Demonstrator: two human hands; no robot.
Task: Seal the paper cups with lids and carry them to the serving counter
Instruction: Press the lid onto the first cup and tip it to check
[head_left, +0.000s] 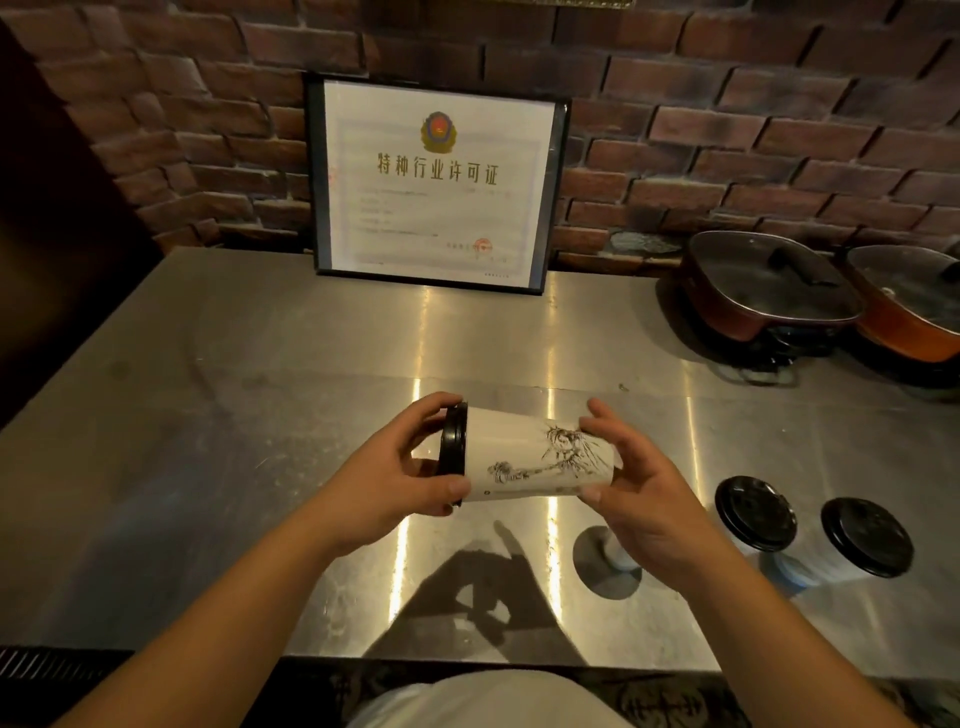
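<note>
Counter: steel worktop (260, 389), scuffed and glary under strip lights, set against a brick wall (727, 130); fills most of the view.
Certificate: framed document (436, 182) stands propped at the back, leaning on the bricks.
Pans: two lidded pans (769, 286) at the far right, side by side, well apart from the work.
Held cup: white paper cup (540, 457) with a dark ink-style print, held on its side above the counter, mouth to the left, base to the right. Not touching the steel.
Lid: black lid (453, 441) sits on the cup's mouth; whether it is snapped home all round I cannot tell from this angle.
Left hand: left hand (415, 467) grips the lid rim, thumb below, fingers over the top edge.
Right hand: right hand (639, 493) cradles the base end, fingers spread round the wall, thumb under.
Waiting cups: two more cups with black lids (756, 519) (866, 535) stand upright at the right, just beside each other.
Unclear object: something pale on a round shadow sits below the right hand, mostly hidden; possibly another cup.
Handling: tipped flat like this, it is probably empty or light. Thin paper wall, likely to dent under a squeeze; stiffest at the rolled rim and base. Best to press the lid at its edge and carry by the lower wall, upright.
</note>
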